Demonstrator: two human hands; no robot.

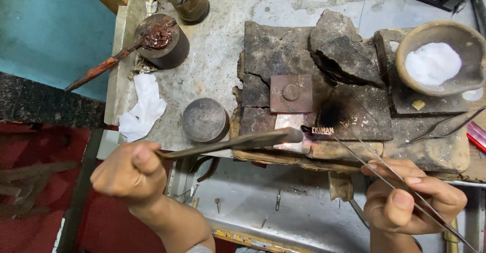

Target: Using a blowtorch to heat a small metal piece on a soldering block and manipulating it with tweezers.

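The grey, stained surface (pixel 223 65) fills most of the view, and at its centre lies a bed of cracked, charred blocks (pixel 283 55). At two o'clock on those blocks sits a clay bowl (pixel 473 45) of white powder. At ten o'clock stands a dark round pot (pixel 169 50) of brown paste with a stick resting in it, and below it a crumpled white cloth (pixel 144 103). Just left of the blocks is a round metal cylinder (pixel 205 120). A square copper plate (pixel 291 93) lies flat in the middle of the blocks.

At seven o'clock the left hand (pixel 132 172) is clenched around the handle of a torch pipe (pixel 238 142), whose tip points toward three o'clock and ends close to a small lettered metal strip (pixel 322 130) on the blocks' front edge. At five o'clock the right hand (pixel 410 200) pinches long thin tweezers (pixel 364 162), whose tips reach toward eleven o'clock and meet that strip beside a sooty black patch. Another pair of tweezers (pixel 440 127) lies at three o'clock.
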